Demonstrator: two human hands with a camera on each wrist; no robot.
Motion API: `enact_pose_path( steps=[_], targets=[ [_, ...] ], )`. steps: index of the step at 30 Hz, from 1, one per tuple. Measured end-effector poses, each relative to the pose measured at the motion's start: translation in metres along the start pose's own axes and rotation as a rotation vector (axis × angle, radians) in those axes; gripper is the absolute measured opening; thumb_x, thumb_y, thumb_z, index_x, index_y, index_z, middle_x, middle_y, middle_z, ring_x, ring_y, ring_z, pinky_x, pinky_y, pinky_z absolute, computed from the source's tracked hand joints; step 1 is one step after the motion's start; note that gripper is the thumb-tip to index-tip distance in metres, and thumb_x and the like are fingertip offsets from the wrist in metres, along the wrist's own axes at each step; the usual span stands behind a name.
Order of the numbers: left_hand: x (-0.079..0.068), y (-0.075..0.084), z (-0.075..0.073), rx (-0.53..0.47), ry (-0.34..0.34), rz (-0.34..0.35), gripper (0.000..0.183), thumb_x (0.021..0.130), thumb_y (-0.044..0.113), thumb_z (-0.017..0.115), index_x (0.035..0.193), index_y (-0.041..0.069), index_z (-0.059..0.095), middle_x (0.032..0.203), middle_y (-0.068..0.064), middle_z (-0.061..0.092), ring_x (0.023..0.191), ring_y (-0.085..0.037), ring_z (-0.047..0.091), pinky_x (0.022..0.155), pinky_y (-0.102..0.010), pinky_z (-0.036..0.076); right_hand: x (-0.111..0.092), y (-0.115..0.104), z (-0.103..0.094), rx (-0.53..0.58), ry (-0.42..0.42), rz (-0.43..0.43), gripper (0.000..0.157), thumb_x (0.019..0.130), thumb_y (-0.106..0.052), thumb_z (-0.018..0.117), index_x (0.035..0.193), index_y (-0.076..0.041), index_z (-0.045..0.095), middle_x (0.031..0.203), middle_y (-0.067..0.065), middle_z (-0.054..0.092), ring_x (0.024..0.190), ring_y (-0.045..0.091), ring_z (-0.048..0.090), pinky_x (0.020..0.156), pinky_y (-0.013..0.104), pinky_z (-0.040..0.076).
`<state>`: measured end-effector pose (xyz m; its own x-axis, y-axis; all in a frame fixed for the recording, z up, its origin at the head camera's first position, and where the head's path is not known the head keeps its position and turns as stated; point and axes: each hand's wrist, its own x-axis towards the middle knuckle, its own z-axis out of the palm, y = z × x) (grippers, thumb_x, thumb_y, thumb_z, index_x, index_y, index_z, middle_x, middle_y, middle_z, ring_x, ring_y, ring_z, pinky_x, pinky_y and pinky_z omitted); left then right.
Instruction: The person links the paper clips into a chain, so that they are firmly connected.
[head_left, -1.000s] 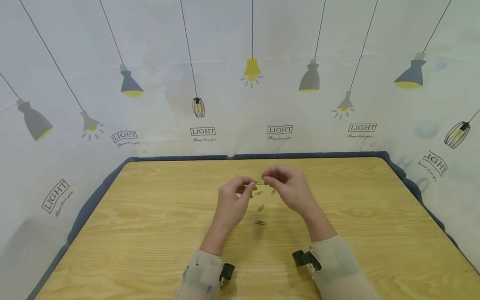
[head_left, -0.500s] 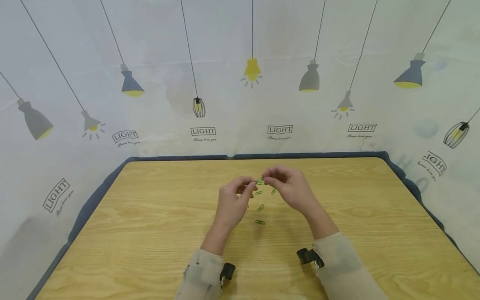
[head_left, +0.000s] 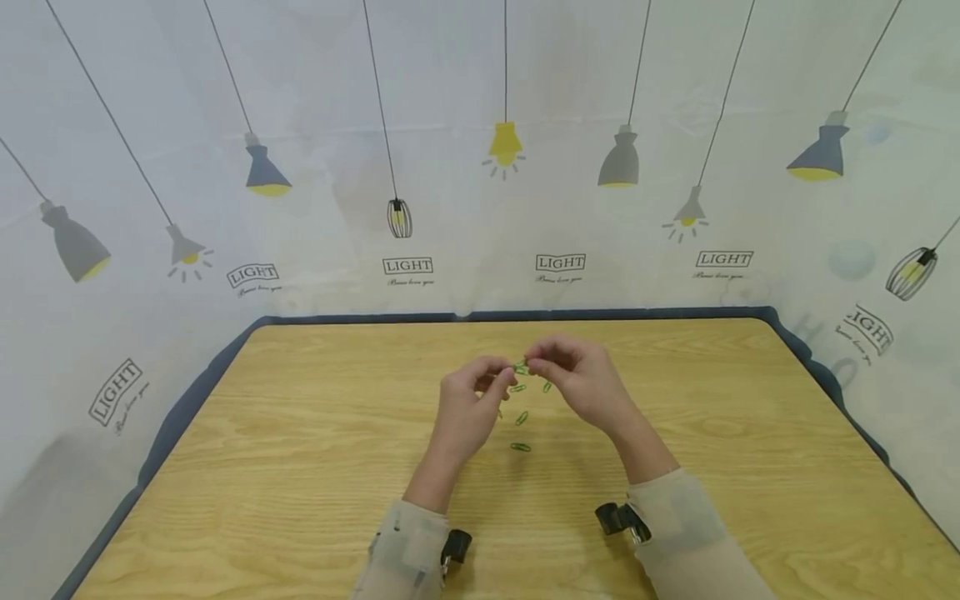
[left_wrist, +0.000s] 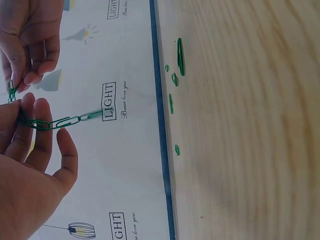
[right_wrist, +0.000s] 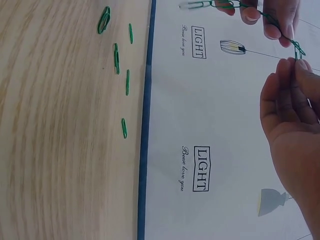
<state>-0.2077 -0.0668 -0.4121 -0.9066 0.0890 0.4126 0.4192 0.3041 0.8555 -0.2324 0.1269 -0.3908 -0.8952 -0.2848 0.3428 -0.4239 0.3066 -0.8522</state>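
My left hand pinches a chain of linked green paper clips near one end, between thumb and fingers. The rest of that chain dangles past the fingers, its tail blurred in the left wrist view. Right across from it, my right hand pinches a green paper clip with thumb and fingertips. This clip meets the chain's end between the two hands; whether they are hooked together I cannot tell. Both hands are raised above the table.
Several loose green paper clips lie on the wooden table beneath and between the hands, one nearest me. A dark blue edging borders the table. Behind it stands a pale backdrop printed with lamps.
The clip in the right hand has come down to the chain's end at the left fingertips. The right forearm has shifted slightly right; the chain's tail now shows below the left hand.
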Motion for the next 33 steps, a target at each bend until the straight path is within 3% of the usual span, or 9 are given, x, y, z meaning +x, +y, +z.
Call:
enact_pose_path(
  steps=[7,12,15,20,22,27,33],
  targets=[
    [0.000,-0.003,-0.001,-0.004,0.013,-0.027,0.015,0.107,0.016,0.066,0.111,0.007,0.076,0.098,-0.011,0.079,0.080,-0.019,0.072,0.071,-0.024,0.061,-0.001,0.000,-0.004,-0.022,-0.014,-0.002,0.008,0.103,-0.006,0.069,0.108,-0.005,0.075,0.106,0.015,0.076,0.093,0.012,0.072,0.086,0.031,0.064],
    [0.000,-0.005,-0.003,-0.060,0.005,-0.078,0.017,0.107,0.020,0.066,0.113,0.007,0.076,0.099,-0.013,0.078,0.081,-0.019,0.071,0.070,-0.021,0.058,-0.001,-0.002,-0.011,-0.072,-0.006,0.009,0.010,0.104,-0.007,0.068,0.109,-0.004,0.075,0.106,0.014,0.077,0.094,0.011,0.073,0.084,0.022,0.062],
    [0.002,-0.004,-0.002,-0.141,-0.070,-0.134,0.021,0.108,0.021,0.065,0.120,0.007,0.074,0.103,-0.017,0.076,0.080,-0.017,0.070,0.072,-0.023,0.058,-0.001,-0.006,-0.016,-0.101,0.016,0.010,0.010,0.105,-0.010,0.068,0.109,-0.005,0.075,0.104,0.012,0.077,0.092,0.012,0.073,0.081,0.020,0.061],
    [0.006,0.003,-0.001,-0.245,-0.219,-0.216,0.033,0.109,0.026,0.064,0.139,0.012,0.065,0.112,-0.015,0.075,0.077,-0.016,0.070,0.081,-0.042,0.063,0.000,-0.014,-0.019,-0.114,0.060,-0.028,0.008,0.104,-0.011,0.069,0.108,-0.007,0.075,0.102,0.010,0.077,0.087,0.011,0.071,0.074,0.021,0.058],
    [0.009,0.007,-0.002,-0.253,-0.241,-0.208,0.035,0.109,0.029,0.064,0.141,0.015,0.064,0.114,-0.014,0.075,0.075,-0.021,0.071,0.081,-0.044,0.064,-0.001,-0.017,-0.019,-0.099,0.068,-0.038,0.008,0.104,-0.011,0.070,0.108,-0.006,0.075,0.102,0.011,0.077,0.084,0.012,0.070,0.071,0.021,0.056],
    [0.016,0.019,-0.002,-0.241,-0.207,-0.143,0.028,0.108,0.029,0.065,0.131,0.014,0.070,0.112,-0.014,0.074,0.069,-0.028,0.067,0.064,-0.032,0.064,-0.002,-0.020,-0.016,-0.051,0.076,-0.042,0.008,0.103,-0.010,0.071,0.107,-0.005,0.075,0.101,0.014,0.077,0.080,0.010,0.068,0.069,0.022,0.055],
    [0.019,0.023,-0.003,-0.156,-0.151,-0.094,0.021,0.109,0.023,0.063,0.117,0.007,0.074,0.107,-0.013,0.073,0.066,-0.023,0.065,0.052,-0.027,0.059,-0.001,-0.018,-0.016,-0.067,0.062,-0.051,0.009,0.104,-0.011,0.070,0.108,-0.005,0.075,0.101,0.012,0.077,0.085,0.008,0.071,0.073,0.022,0.058]
  ],
)
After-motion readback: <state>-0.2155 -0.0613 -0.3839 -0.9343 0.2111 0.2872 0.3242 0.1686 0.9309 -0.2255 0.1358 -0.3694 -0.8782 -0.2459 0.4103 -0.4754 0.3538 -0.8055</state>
